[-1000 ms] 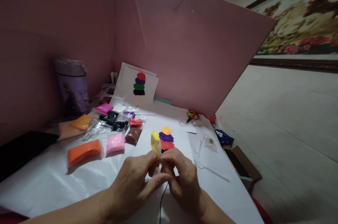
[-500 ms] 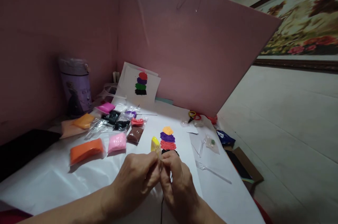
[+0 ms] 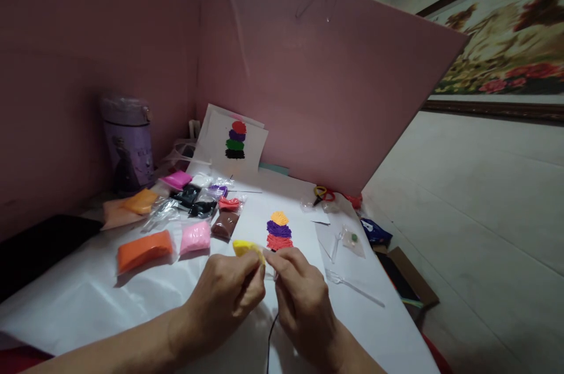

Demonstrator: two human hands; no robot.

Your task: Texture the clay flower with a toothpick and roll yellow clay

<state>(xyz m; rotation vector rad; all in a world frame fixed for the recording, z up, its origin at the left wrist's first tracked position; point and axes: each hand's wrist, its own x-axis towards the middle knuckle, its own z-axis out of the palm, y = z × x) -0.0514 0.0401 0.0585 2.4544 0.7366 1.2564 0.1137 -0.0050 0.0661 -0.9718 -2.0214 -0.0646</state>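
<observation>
My left hand (image 3: 227, 297) grips a clear packet of yellow clay (image 3: 247, 247), which lies tilted to the left above my fingers. My right hand (image 3: 299, 297) pinches the packet's edge right beside the left fingertips. Just beyond both hands, on a white sheet (image 3: 304, 245), sits a clay stack picture (image 3: 278, 231) with orange, purple and red layers; its lowest part is hidden by my right hand. A thin black cord (image 3: 269, 339) runs down between my wrists.
Clay packets lie at the left: orange (image 3: 143, 250), pink (image 3: 194, 237), brown (image 3: 224, 224), and several more behind. A sample card (image 3: 234, 140) leans on the pink board (image 3: 330, 86). A purple cup (image 3: 127, 148), scissors (image 3: 323, 192), clear plastic fork (image 3: 352, 286) and open box (image 3: 408, 274) stand around.
The yellow packet has tipped from upright to lying leftward in my left hand. My right hand slid slightly lower and right while staying at the packet's edge.
</observation>
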